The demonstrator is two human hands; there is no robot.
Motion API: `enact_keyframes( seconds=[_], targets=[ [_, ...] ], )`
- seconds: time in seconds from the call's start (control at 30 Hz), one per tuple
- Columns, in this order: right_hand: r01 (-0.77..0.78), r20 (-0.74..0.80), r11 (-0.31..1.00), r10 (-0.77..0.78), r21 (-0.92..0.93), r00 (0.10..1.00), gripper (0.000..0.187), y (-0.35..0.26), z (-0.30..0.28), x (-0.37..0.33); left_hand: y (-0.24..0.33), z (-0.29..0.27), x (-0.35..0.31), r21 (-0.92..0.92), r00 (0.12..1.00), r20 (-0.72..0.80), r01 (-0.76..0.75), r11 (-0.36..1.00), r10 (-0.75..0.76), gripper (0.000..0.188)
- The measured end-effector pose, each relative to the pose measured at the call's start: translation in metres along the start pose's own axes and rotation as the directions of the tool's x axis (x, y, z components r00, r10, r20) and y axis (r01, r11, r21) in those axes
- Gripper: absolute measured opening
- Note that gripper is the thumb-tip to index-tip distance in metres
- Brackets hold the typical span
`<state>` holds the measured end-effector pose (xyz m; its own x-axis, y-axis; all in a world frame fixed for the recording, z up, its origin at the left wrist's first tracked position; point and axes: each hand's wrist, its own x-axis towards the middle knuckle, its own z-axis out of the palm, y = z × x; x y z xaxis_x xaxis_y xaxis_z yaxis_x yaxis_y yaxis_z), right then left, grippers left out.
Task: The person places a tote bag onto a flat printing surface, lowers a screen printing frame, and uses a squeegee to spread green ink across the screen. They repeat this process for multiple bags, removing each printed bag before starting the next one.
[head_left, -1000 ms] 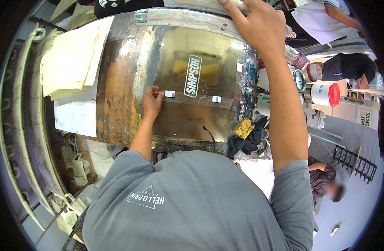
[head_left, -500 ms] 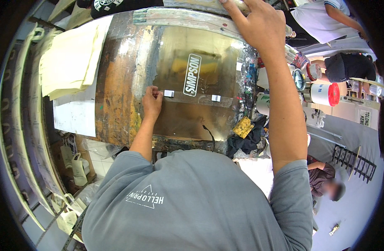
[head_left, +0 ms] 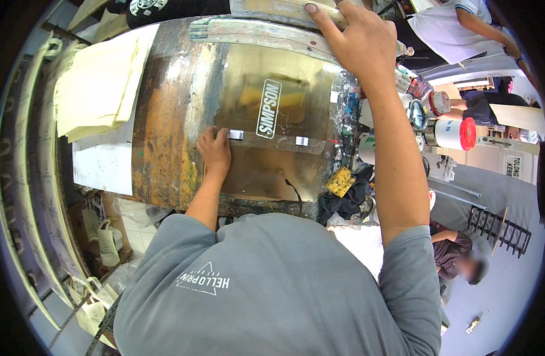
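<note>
A board [head_left: 174,113] stained with paint lies in front of me, with a glossy brownish panel [head_left: 266,169] on it. A white printed label shape [head_left: 269,110] shows on the panel, and two small white tabs [head_left: 236,134] sit below it. At the panel's left edge, beside the nearer tab, my left hand [head_left: 215,151] has its fingers curled in a pinch; whatever is between them is hidden. My right hand [head_left: 364,41] reaches far forward and grips a wooden frame [head_left: 263,35] at the board's far side, thumb on the near side, fingertips partly out of sight.
Pale yellow fabric pieces [head_left: 97,89] are stacked on the left over a white sheet [head_left: 103,163]. To the right are paint cans [head_left: 456,134], a yellow sponge [head_left: 340,182] and a dark cloth [head_left: 346,207]. Racks [head_left: 44,178] line the left. Other people are on the right.
The view has shifted slightly. My left hand's fingers have curled in further beside the tab. My right hand stays on the wooden frame, which sits slightly lower in view.
</note>
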<state>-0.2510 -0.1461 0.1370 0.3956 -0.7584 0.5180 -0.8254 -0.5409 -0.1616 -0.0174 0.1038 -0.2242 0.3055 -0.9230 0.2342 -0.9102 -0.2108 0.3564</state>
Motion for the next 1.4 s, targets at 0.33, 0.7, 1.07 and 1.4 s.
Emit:
enact_keyframes(
  seconds=[0.33, 0.7, 1.07, 1.4],
  targets=[
    [-0.045, 0.028, 0.999, 0.045, -0.003, 0.999, 0.062, 0.0, 0.002, 0.0, 0.028, -0.032, -0.027, 0.132, 0.89, 0.412, -0.271, 0.953, 0.196, 0.097],
    [0.023, -0.062, 1.0, -0.023, 0.005, 0.998, 0.063, 0.007, 0.006, -0.006, 0.067, -0.027, -0.021, -0.094, 0.904, 0.329, -0.256, 0.962, 0.273, 0.123],
    [-0.019, -0.005, 1.0, 0.019, 0.019, 1.0, 0.064, 0.001, 0.009, -0.003, 0.136, 0.022, -0.026, -0.314, 0.688, 0.338, -0.561, 0.766, 0.642, 0.114],
    [0.039, -0.036, 0.994, -0.042, -0.1, 0.998, 0.061, 0.006, 0.017, -0.011, 0.097, 0.011, -0.04, -0.157, 0.85, 0.423, -0.273, 0.949, 0.314, 0.113]
  ],
)
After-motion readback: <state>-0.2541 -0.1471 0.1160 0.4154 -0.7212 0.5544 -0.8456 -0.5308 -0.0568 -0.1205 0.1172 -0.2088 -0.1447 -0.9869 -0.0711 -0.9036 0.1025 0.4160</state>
